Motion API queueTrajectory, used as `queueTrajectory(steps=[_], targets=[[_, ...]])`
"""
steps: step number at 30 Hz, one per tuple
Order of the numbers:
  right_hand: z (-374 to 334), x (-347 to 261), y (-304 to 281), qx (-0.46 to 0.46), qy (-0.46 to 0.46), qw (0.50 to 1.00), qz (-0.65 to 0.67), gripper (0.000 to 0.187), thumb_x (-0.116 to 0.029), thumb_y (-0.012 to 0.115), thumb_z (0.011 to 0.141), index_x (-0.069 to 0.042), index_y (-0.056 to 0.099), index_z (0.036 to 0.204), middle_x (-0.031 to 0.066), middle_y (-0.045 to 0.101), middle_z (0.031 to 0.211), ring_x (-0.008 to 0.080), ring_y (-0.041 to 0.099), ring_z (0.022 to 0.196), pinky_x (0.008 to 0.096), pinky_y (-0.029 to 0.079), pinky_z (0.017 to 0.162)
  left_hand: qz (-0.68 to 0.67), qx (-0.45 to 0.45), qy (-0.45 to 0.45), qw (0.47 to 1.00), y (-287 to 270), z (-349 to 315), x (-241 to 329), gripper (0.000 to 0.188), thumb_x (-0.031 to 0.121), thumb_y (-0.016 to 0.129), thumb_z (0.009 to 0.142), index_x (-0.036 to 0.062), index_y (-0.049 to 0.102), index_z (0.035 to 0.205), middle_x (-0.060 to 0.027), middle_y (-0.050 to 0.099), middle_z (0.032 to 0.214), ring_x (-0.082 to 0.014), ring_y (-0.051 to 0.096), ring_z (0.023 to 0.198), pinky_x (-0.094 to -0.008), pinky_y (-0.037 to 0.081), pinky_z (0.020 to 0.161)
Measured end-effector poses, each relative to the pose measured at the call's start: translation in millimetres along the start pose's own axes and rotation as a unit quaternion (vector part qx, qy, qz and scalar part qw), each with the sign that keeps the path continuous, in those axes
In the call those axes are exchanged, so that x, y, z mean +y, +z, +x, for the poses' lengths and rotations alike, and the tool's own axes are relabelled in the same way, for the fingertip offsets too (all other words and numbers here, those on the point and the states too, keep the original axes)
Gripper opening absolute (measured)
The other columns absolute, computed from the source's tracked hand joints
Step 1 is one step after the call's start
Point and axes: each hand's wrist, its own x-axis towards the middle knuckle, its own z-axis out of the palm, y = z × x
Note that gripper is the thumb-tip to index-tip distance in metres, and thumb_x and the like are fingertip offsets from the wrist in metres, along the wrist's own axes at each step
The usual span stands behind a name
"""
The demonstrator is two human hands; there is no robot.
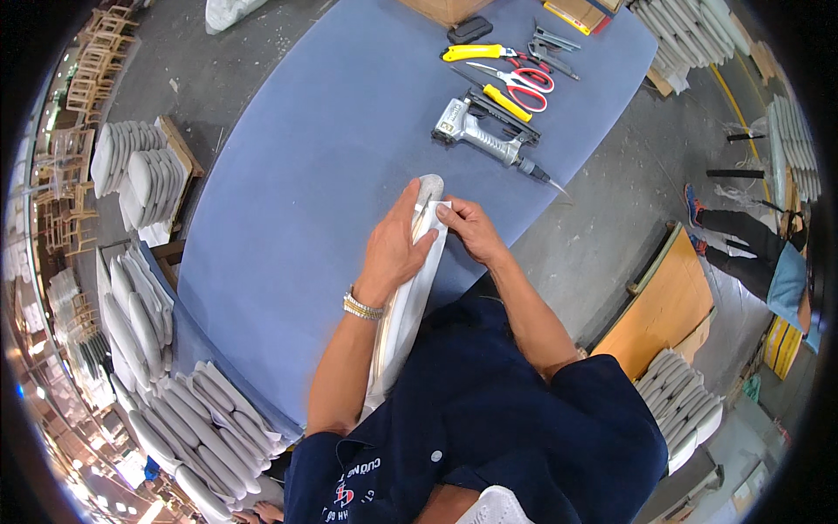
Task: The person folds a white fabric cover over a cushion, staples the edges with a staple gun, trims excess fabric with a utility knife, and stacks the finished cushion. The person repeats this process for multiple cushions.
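Both hands are closed on the long white padded panel [410,297], stood on edge from table [305,175] to torso, left hand [393,249] flat along its side, right hand [467,225] pinching fabric near its far tip.

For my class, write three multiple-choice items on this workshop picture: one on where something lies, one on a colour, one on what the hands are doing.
1. Where does the staple gun lie?
A. on the floor
B. on the blue table, beyond the hands
C. on the stacked pads

2. What colour are the scissors' handles?
A. red
B. green
C. black

3. What are the left hand and right hand doing?
A. hanging free
B. holding the scissors
C. both gripping a long white pad

Answers: 1 B, it rests on the tabletop; 2 A, red loops show; 3 C, both hands clasp the pad.
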Motion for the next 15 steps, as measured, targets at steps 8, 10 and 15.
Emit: queueTrajectory(steps=[8, 10, 15], targets=[[4.8, -43.0, -13.2, 0.000, 0.058, 0.992, -0.116, 0.020, -0.026, 0.074, 0.099, -0.007, 0.068, 0.092, -0.0065, 0.061, 0.083, 0.0038, 0.053, 0.076, 0.0235, 0.045, 0.068, 0.049, 0.108, 0.036, 0.992, 17.9, -3.2, 2.7, 0.063, 0.009, 0.076, 0.087, 0.0018, 0.054, 0.146, -0.0232, 0.063, 0.140, -0.0396, 0.062, 0.128, -0.0448, 0.051, 0.106], [13.1, -54.0, -29.0, 0.024, 0.016, 0.984, -0.178, 0.021, -0.025, 0.077, 0.096, -0.006, 0.068, 0.093, -0.0048, 0.063, 0.082, 0.0055, 0.055, 0.076, 0.0256, 0.047, 0.069, 0.068, 0.113, 0.052, 0.990, 17.8, -2.1, 8.2, 0.061, 0.008, 0.076, 0.087, 0.0010, 0.055, 0.144, -0.0228, 0.063, 0.139, -0.0384, 0.062, 0.128, -0.0466, 0.051, 0.107], [72.1, -55.8, -67.1, 0.242, -0.140, 0.777, -0.564, 0.039, -0.018, 0.080, 0.086, -0.007, 0.063, 0.119, 0.0136, 0.068, 0.115, 0.0318, 0.066, 0.106, 0.0417, 0.052, 0.092, 0.069, 0.105, 0.055, 0.991, 15.9, -8.8, 3.3, 0.063, 0.008, 0.076, 0.085, 0.0007, 0.054, 0.144, -0.0216, 0.057, 0.147, -0.0346, 0.057, 0.136, -0.0523, 0.046, 0.112]])
